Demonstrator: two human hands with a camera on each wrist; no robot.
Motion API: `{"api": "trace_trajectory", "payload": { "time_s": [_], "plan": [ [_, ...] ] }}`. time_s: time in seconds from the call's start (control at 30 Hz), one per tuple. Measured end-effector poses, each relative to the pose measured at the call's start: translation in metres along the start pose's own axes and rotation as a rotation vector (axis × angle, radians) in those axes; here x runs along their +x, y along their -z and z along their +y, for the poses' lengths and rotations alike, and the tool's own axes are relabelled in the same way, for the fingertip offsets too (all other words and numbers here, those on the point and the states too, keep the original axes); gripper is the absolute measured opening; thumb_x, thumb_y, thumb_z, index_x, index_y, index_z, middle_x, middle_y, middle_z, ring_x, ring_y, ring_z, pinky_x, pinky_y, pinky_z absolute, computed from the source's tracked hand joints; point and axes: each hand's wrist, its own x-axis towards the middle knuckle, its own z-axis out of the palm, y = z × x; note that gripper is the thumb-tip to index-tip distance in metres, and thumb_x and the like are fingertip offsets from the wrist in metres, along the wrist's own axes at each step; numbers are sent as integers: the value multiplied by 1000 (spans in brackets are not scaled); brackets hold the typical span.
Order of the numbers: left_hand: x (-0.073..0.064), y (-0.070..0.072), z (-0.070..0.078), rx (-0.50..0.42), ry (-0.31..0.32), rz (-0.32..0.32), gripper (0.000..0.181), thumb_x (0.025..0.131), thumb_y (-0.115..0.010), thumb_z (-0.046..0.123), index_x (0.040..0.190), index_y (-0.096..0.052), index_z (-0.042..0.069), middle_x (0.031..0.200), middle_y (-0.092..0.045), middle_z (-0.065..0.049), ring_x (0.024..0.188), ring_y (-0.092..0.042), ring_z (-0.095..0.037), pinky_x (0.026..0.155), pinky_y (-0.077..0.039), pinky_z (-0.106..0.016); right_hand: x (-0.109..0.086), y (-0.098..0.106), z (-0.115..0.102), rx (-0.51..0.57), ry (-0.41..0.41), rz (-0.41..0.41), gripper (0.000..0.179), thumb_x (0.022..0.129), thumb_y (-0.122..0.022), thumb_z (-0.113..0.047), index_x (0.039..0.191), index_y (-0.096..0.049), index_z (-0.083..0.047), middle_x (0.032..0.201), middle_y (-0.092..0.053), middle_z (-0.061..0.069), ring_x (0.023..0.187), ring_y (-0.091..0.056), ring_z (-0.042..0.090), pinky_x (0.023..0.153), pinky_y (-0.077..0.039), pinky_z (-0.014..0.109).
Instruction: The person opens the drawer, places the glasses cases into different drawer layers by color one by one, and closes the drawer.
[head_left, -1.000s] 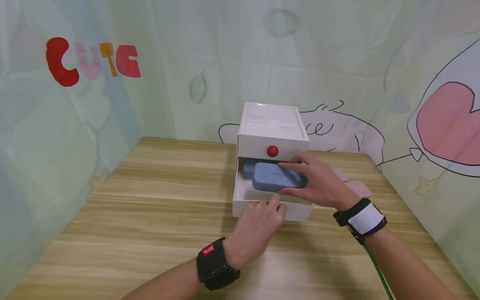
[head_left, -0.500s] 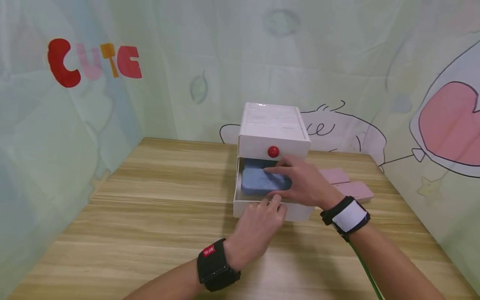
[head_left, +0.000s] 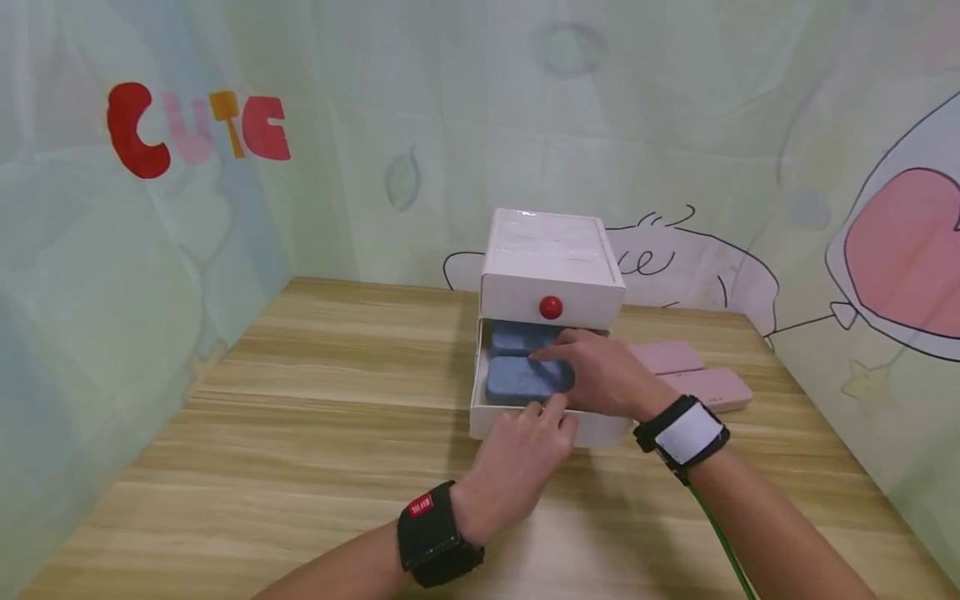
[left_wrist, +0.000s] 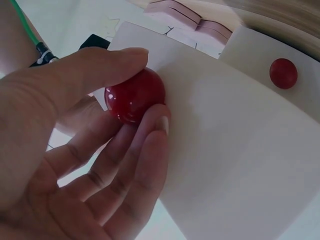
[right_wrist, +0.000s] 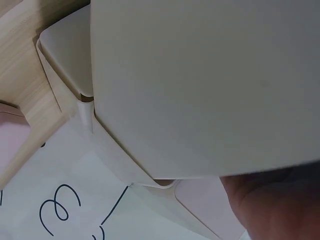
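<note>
A white two-drawer box point(head_left: 555, 242) stands on the wooden table, its lower drawer point(head_left: 600, 430) pulled out. Inside lie two blue rounded cases, a rear one point(head_left: 517, 338) and a front one point(head_left: 525, 381). My right hand point(head_left: 611, 375) reaches in from the right and holds the front case between thumb and fingers, covering its right end. In the left wrist view, my left hand point(left_wrist: 100, 160) grips the lower drawer's red knob point(left_wrist: 135, 95) with thumb and fingers. The drawer's white surface fills most of the right wrist view, where only part of my right hand point(right_wrist: 280, 207) shows.
Two pink cases, a rear one point(head_left: 666, 357) and a front one point(head_left: 712, 389), lie to the right of the box. The upper drawer is shut, with its own red knob point(head_left: 551, 307). A printed cloth point(head_left: 360, 167) hangs behind and beside the table point(head_left: 360, 358).
My right hand has moved left and down, lowering the front blue case into the drawer before the rear one. The left hand has stayed at the drawer front.
</note>
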Motion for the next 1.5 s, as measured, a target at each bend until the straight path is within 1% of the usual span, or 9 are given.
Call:
{"api": "trace_trajectory", "payload": {
  "time_s": [0.23, 0.63, 0.77, 0.9, 1.0, 1.07, 1.13, 1.27, 1.5],
  "plan": [
    [0, -3, 5, 26, -12, 25, 21, 84, -80, 15, 102, -68, 17, 99, -60, 3, 72, -62, -9, 50, -46, -20, -2, -9, 5, -11, 3, -22, 53, 80, -87, -28, 130, -71, -24, 117, -67, 10, 90, -59, 22, 79, -58, 39],
    [-1, -3, 3, 50, 2, 58, 16, 87, -77, 15, 99, -68, 18, 99, -60, 3, 74, -62, -8, 50, -47, -20, -3, -5, 9, 53, 23, -12, 56, 80, -87, -31, 133, -69, -23, 120, -66, 7, 99, -60, 21, 88, -58, 43],
    [-1, -3, 3, 30, 4, 78, 15, 86, -78, 15, 98, -69, 18, 97, -60, 3, 74, -63, -9, 49, -46, -20, -7, 6, 17, 187, -4, 177, 37, 88, -80, -35, 120, -75, -17, 114, -69, 2, 100, -62, 20, 86, -56, 43],
    [-1, -3, 3, 17, 6, 109, 14, 86, -78, 14, 96, -69, 18, 91, -59, 4, 69, -62, -9, 49, -46, -21, -6, 18, 30, 264, -50, 537, 20, 96, -72, -24, 101, -77, -5, 100, -66, 9, 97, -57, 24, 82, -49, 42],
    [-1, -3, 2, 6, 9, 121, 14, 86, -78, 13, 96, -69, 17, 91, -60, 4, 69, -62, -9, 48, -46, -21, -2, 23, 43, 279, -116, 685, 27, 100, -66, -23, 111, -72, 1, 108, -58, 20, 104, -53, 32, 90, -51, 48],
    [-2, -3, 3, -2, 14, 123, 14, 86, -77, 12, 96, -69, 17, 91, -61, 4, 69, -62, -8, 49, -46, -20, -1, 21, 51, 307, -174, 654, 40, 103, -61, -30, 130, -64, -1, 126, -53, 24, 117, -53, 38, 99, -52, 53],
    [-1, -5, 5, -9, 12, 135, 14, 86, -76, 12, 97, -69, 17, 92, -62, 4, 68, -62, -8, 48, -46, -20, -1, 17, 59, 356, -228, 547, 51, 106, -53, -39, 147, -52, -8, 147, -45, 25, 132, -49, 43, 107, -48, 59],
    [1, -11, 10, -18, -3, 173, 12, 86, -75, 11, 94, -68, 17, 91, -60, 4, 66, -60, -8, 48, -45, -19, -6, 4, 72, 465, -302, 382, 59, 108, -39, -49, 161, -30, -25, 165, -32, 19, 144, -42, 48, 110, -41, 65],
    [1, -10, 6, 10, 2, 180, 12, 87, -76, 12, 96, -69, 16, 93, -63, 3, 69, -62, -8, 55, -51, -19, 0, 3, 75, 606, -203, 400, 55, 109, -34, -47, 159, -36, -25, 164, -36, 16, 142, -46, 47, 100, -50, 60]
  ]
}}
